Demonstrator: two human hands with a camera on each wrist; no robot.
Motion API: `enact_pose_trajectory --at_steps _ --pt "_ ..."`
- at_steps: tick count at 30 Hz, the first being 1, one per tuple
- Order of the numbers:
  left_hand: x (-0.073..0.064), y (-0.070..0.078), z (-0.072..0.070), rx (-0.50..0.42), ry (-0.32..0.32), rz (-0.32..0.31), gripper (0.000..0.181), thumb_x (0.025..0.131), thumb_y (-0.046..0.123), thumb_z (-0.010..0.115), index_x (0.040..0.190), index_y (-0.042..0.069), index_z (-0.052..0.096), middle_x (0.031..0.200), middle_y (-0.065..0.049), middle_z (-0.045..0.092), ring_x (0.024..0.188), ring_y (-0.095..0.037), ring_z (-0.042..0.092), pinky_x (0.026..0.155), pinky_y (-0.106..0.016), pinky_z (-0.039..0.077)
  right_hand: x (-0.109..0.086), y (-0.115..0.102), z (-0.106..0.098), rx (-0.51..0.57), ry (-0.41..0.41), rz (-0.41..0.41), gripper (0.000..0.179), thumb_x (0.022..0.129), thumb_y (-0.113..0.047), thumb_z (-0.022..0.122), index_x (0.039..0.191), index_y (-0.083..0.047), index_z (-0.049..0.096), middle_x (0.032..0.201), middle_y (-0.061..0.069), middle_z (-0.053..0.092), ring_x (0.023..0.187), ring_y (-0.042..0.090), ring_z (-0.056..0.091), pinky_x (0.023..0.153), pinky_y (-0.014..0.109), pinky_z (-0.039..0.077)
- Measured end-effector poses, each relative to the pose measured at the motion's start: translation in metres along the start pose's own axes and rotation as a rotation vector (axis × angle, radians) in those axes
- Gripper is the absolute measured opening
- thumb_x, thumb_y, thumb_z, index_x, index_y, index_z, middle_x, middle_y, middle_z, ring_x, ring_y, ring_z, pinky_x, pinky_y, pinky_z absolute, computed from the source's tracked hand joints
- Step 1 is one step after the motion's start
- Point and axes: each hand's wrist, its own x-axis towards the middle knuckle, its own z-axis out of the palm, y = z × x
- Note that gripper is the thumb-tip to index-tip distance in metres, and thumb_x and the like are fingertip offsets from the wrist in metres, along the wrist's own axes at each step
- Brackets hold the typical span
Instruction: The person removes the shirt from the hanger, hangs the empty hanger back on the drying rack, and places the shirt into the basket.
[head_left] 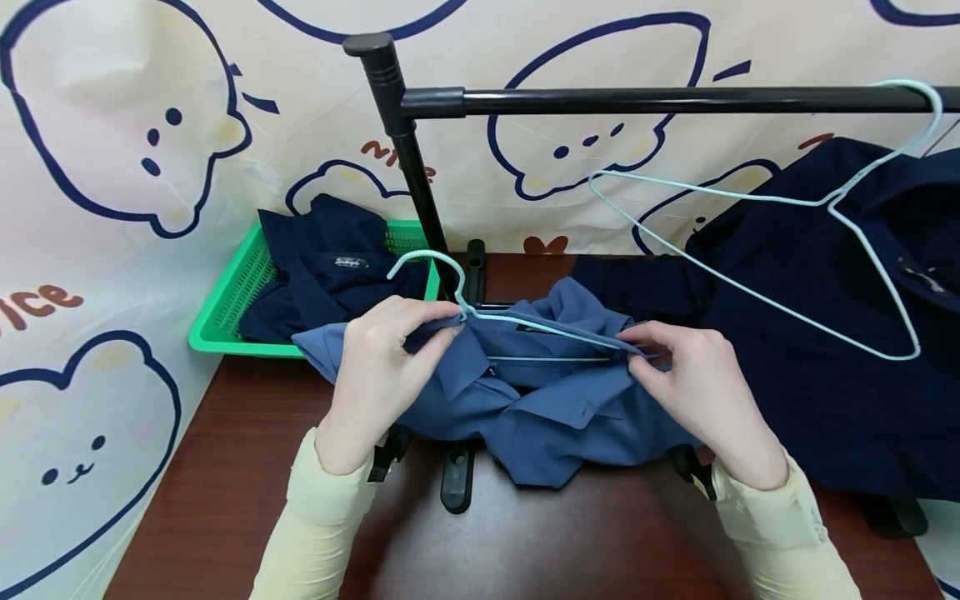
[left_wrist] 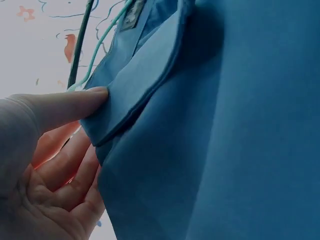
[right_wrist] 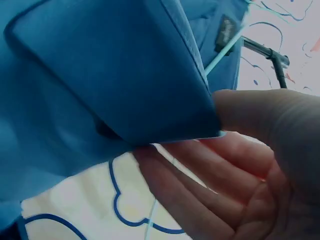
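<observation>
A blue collared shirt is held over the table between both hands. A pale mint wire hanger runs inside its neck, its hook standing up out of the collar on the left. My left hand pinches the cloth at the hook's base; in the left wrist view its thumb presses on the collar flap. On the other side, my right hand pinches the collar edge near the hanger's right arm. A dark label shows inside the neck in the right wrist view. The hanger's ends are hidden by cloth.
A black rail crosses behind the shirt, bearing a second mint hanger on its right. Below that spreads a navy garment. At the back left, a green basket holds a folded navy garment on the brown table.
</observation>
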Motion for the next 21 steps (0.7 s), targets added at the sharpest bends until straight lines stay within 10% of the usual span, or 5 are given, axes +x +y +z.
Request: enact_pose_trajectory --at_steps 10,21 --pt "0.008 0.001 -0.009 -0.027 0.06 0.006 0.024 0.08 0.01 0.075 0.104 0.01 0.073 0.097 0.005 0.069 0.085 -0.008 0.061 0.069 -0.025 0.048 0.004 0.022 -0.004 0.394 -0.393 0.154 0.02 0.088 -0.003 0.062 0.106 -0.008 0.069 0.093 0.004 0.068 0.074 0.013 0.065 0.066 0.025 0.052" --pt "0.01 -0.005 -0.009 -0.08 0.01 -0.029 0.027 0.086 0.008 0.068 0.112 0.003 0.068 0.11 -0.001 0.065 0.1 -0.014 0.06 0.085 -0.03 0.048 0.003 0.036 0.003 0.677 -0.275 0.232 0.022 0.088 -0.008 0.065 0.111 -0.006 0.067 0.101 0.01 0.067 0.078 0.022 0.064 0.073 0.026 0.052"
